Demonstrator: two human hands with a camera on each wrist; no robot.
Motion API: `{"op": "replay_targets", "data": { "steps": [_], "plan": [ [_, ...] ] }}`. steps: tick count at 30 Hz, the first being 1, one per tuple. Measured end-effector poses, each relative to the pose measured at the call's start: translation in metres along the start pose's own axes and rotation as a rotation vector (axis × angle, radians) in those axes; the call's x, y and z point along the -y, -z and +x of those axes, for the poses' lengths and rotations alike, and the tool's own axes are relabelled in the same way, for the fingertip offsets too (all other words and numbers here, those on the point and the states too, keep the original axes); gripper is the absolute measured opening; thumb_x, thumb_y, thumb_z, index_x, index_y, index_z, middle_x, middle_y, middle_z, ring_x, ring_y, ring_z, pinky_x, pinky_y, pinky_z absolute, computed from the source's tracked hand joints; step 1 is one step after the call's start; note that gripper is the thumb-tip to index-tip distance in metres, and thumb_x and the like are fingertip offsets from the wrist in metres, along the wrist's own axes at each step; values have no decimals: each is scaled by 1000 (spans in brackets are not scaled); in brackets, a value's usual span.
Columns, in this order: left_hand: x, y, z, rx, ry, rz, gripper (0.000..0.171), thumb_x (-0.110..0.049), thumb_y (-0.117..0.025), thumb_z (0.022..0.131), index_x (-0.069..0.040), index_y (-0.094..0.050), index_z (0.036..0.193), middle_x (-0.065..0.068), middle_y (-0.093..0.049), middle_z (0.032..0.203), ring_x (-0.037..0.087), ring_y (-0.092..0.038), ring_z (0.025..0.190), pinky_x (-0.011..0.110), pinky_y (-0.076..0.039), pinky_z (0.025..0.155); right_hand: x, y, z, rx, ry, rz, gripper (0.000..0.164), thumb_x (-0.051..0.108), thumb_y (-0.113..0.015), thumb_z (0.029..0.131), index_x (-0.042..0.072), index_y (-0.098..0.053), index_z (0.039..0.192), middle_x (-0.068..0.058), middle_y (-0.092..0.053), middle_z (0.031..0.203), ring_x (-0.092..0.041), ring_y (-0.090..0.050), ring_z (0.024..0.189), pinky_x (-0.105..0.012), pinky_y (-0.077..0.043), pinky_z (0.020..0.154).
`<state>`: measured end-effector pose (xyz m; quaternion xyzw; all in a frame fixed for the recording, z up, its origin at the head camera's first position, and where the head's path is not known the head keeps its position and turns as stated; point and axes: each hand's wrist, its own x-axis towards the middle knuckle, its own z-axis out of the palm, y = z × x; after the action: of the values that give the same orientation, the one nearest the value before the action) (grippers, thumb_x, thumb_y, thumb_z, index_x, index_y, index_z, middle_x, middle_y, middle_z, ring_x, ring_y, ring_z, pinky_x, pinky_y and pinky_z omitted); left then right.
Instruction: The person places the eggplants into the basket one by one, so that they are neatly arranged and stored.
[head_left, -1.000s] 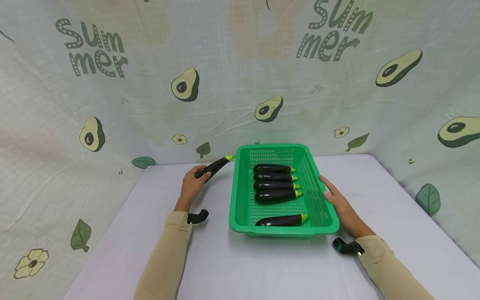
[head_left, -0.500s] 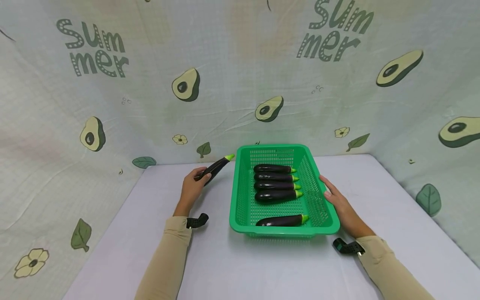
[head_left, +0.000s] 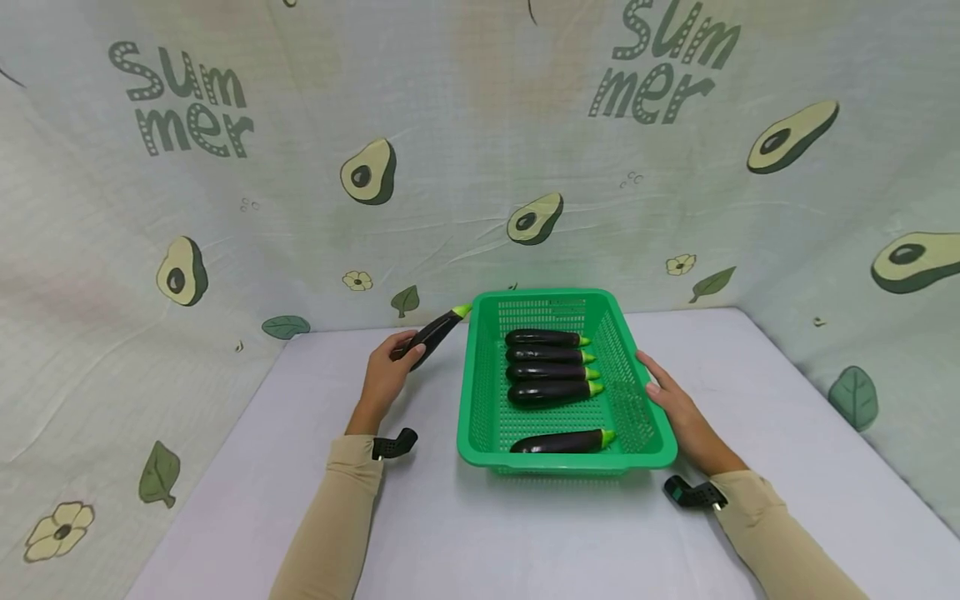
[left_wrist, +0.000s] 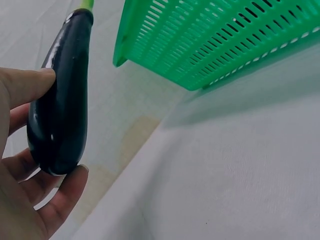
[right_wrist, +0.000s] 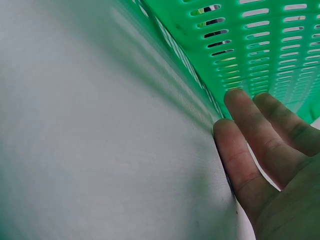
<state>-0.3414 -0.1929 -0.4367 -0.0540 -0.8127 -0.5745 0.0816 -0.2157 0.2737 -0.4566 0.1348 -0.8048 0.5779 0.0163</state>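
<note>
My left hand (head_left: 386,372) grips a dark purple eggplant (head_left: 432,337) left of the green basket (head_left: 465,417). In the left wrist view, the thumb lies along one side of that eggplant (left_wrist: 62,100), and fingers curl beneath its rounded end. Its green stem points up and right, close to the basket's far-left rim. Several more eggplants lie inside the basket, stems to the right: a stacked row (head_left: 551,392) towards the back and a single one (head_left: 562,442) near the front wall. My right hand (head_left: 686,417) touches the basket's right side, fingers fairly straight; fingertips meet the slotted wall (right_wrist: 255,55).
A white cloth covers the table (head_left: 555,542). Behind it hangs a patterned curtain (head_left: 450,233) with printed avocados and lettering. Each wrist carries a small black camera, one on the left (head_left: 395,443) and one on the right (head_left: 693,492).
The left wrist has drawn slightly towards me, and the held eggplant's stem end has risen a little beside the basket rim. My right hand and the basket stay in place.
</note>
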Motion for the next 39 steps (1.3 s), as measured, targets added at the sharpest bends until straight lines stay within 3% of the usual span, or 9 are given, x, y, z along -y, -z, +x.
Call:
{"op": "replay_targets", "data": {
  "steps": [10, 17, 23, 27, 34, 39],
  "plan": [
    [-12, -5, -6, 59, -84, -56, 44, -34, -69, 97, -14, -61, 136, 11, -60, 130, 27, -58, 116, 43, -50, 95, -5, 3, 3, 10, -5, 2, 56, 39, -29, 110, 30, -10, 163, -11, -7, 166, -31, -21, 142, -16, -33, 94],
    [-20, -8, -8, 97, -115, -33, 47, -43, -69, 95, -17, -62, 134, 8, -62, 126, 25, -59, 113, 41, -52, 91, -2, 3, 2, 20, -5, 6, 56, 39, -29, 110, 31, -10, 163, -10, -6, 167, -36, -17, 144, -31, -31, 100],
    [-29, -9, -9, 130, -158, -7, 50, -46, -69, 94, -17, -62, 134, 8, -61, 127, 25, -59, 114, 45, -52, 89, 0, 2, 2, 15, -6, 5, 56, 38, -30, 111, 31, -10, 163, -13, -8, 166, -26, -29, 136, -20, -36, 94],
    [-37, -11, -11, 156, -181, -8, 47, -42, -69, 96, -17, -62, 135, 8, -60, 129, 25, -59, 117, 48, -51, 91, 2, 1, 2, 10, 0, 13, 57, 37, -30, 111, 28, -9, 163, -16, -10, 165, -19, -35, 128, -17, -39, 90],
    [-49, -15, -14, 206, -204, -16, 43, -27, -66, 100, -13, -58, 140, 12, -58, 134, 27, -55, 124, 50, -46, 99, 2, 1, 3, 10, 1, 12, 57, 37, -30, 111, 28, -9, 163, -17, -10, 164, -18, -37, 126, -18, -40, 90],
    [-71, -16, -26, 246, -210, -20, 43, -21, -63, 101, -7, -56, 141, 16, -58, 134, 30, -54, 125, 49, -46, 100, 1, 2, 3, 11, 4, 22, 57, 36, -30, 111, 27, -9, 163, -17, -10, 164, -16, -37, 126, -17, -40, 90]
  ]
}}
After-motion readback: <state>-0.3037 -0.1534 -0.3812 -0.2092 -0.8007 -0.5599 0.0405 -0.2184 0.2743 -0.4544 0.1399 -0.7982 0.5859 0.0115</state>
